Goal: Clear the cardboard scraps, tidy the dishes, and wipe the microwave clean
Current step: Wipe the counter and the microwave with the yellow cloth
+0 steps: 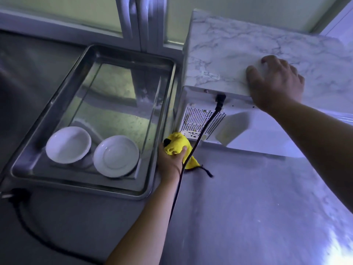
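Low in view, the left hand [171, 159] grips a bunched yellow cloth [176, 143], fingers curled round it, at the lower back corner of the microwave [238, 46], just beside the vent [198, 119]. A black cord [206, 125] runs from the rear panel down past that wrist. The right hand [277, 83] lies on the microwave's marbled top near its back edge, fingers spread and flat, seemingly steadying it.

This looks like the wiping step, at the back. The next stroke calls for working the cloth round the cord without tugging the plug.

Left of the microwave, a steel tray [84, 185] holds a white bowl [68, 144] and a white plate [116, 155], side by side at its near end. No cardboard scraps show.
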`<state>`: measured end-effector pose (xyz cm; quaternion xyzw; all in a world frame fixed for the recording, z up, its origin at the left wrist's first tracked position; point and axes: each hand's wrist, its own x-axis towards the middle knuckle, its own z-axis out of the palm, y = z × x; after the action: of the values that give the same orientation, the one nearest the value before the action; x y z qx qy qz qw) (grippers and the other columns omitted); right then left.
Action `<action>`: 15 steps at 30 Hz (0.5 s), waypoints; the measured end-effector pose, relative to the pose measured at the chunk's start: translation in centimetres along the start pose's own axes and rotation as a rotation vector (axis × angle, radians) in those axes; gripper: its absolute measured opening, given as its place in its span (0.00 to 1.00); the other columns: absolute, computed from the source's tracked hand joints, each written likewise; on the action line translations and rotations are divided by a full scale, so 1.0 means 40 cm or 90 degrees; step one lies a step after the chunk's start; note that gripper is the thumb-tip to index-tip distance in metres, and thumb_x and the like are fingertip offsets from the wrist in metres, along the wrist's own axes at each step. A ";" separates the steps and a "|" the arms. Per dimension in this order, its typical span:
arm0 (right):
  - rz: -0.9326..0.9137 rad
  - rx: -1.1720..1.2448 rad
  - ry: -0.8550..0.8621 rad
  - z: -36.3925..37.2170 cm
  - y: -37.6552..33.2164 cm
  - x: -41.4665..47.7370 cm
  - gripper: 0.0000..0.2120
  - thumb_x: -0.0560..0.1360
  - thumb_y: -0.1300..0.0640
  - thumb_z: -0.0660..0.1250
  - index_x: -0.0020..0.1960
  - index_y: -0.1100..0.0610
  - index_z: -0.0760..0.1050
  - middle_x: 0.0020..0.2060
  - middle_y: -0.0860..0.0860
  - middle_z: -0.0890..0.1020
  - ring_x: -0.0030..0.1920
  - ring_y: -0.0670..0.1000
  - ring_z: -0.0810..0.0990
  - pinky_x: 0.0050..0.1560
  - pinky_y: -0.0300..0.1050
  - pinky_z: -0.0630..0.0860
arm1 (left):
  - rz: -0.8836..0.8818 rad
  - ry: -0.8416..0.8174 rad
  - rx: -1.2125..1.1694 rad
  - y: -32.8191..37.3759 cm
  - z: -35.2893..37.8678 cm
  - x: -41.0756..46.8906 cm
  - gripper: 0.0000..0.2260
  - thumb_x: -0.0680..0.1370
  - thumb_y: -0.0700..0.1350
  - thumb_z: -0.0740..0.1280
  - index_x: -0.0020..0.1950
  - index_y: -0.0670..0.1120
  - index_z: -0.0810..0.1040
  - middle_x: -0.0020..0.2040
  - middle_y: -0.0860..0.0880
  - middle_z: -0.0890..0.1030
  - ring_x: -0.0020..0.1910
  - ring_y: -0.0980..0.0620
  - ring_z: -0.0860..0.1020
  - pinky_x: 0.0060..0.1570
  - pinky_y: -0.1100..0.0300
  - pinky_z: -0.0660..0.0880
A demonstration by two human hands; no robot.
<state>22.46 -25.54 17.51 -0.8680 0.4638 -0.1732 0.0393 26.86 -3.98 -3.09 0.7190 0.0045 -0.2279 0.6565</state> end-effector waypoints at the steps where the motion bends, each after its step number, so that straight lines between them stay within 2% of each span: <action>1: 0.001 0.001 0.002 0.000 0.001 0.000 0.27 0.76 0.36 0.54 0.68 0.49 0.71 0.68 0.54 0.74 0.70 0.59 0.69 0.70 0.55 0.61 | 0.004 -0.037 -0.014 -0.001 -0.005 -0.006 0.21 0.72 0.44 0.77 0.57 0.34 0.75 0.52 0.35 0.81 0.53 0.37 0.81 0.55 0.43 0.77; 3: 0.002 0.000 0.001 0.002 0.003 0.000 0.27 0.75 0.36 0.54 0.68 0.49 0.71 0.68 0.54 0.74 0.70 0.59 0.69 0.70 0.55 0.61 | 0.023 -0.079 -0.042 0.014 -0.019 -0.029 0.21 0.72 0.49 0.75 0.56 0.36 0.76 0.52 0.35 0.82 0.52 0.36 0.81 0.54 0.36 0.76; 5: 0.001 -0.001 -0.002 0.002 0.001 0.000 0.27 0.75 0.36 0.54 0.68 0.49 0.71 0.68 0.54 0.74 0.70 0.59 0.69 0.70 0.55 0.61 | 0.084 -0.033 -0.062 0.041 -0.036 -0.069 0.17 0.71 0.50 0.75 0.56 0.46 0.79 0.52 0.44 0.83 0.53 0.43 0.82 0.55 0.43 0.78; 7: 0.004 0.008 -0.001 -0.002 -0.004 -0.001 0.27 0.75 0.37 0.54 0.68 0.50 0.71 0.68 0.55 0.75 0.69 0.59 0.69 0.70 0.55 0.61 | 0.167 0.050 -0.070 0.069 -0.056 -0.117 0.15 0.71 0.44 0.76 0.55 0.53 0.77 0.51 0.50 0.82 0.50 0.51 0.81 0.53 0.50 0.78; 9: 0.008 0.010 0.005 -0.002 -0.002 -0.001 0.26 0.75 0.38 0.55 0.67 0.50 0.72 0.68 0.55 0.75 0.69 0.59 0.69 0.70 0.55 0.61 | 0.275 0.095 -0.125 0.095 -0.079 -0.151 0.15 0.72 0.39 0.72 0.56 0.51 0.74 0.51 0.41 0.78 0.48 0.47 0.78 0.51 0.50 0.75; 11: 0.009 0.010 0.009 0.000 -0.002 -0.002 0.26 0.75 0.38 0.55 0.67 0.50 0.72 0.68 0.55 0.75 0.69 0.59 0.70 0.70 0.55 0.62 | 0.380 0.109 -0.128 0.112 -0.111 -0.170 0.15 0.73 0.39 0.69 0.57 0.50 0.73 0.51 0.32 0.73 0.47 0.39 0.75 0.50 0.47 0.73; 13: 0.010 0.012 0.011 0.001 -0.005 -0.003 0.26 0.75 0.38 0.55 0.67 0.50 0.72 0.67 0.54 0.75 0.69 0.59 0.70 0.70 0.54 0.62 | 0.450 0.103 -0.122 0.128 -0.134 -0.181 0.18 0.73 0.38 0.69 0.59 0.52 0.73 0.52 0.33 0.72 0.48 0.38 0.74 0.50 0.49 0.72; 15: 0.010 0.014 0.010 0.000 -0.007 -0.003 0.26 0.75 0.38 0.55 0.67 0.50 0.72 0.67 0.54 0.75 0.69 0.59 0.70 0.69 0.54 0.62 | 0.458 0.039 -0.151 0.120 -0.127 -0.206 0.21 0.72 0.35 0.71 0.60 0.54 0.74 0.51 0.41 0.75 0.48 0.46 0.76 0.50 0.55 0.73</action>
<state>22.64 -25.28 17.53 -0.8623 0.4691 -0.1848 0.0469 22.58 2.58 4.37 0.5999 -0.2024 0.0408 0.7730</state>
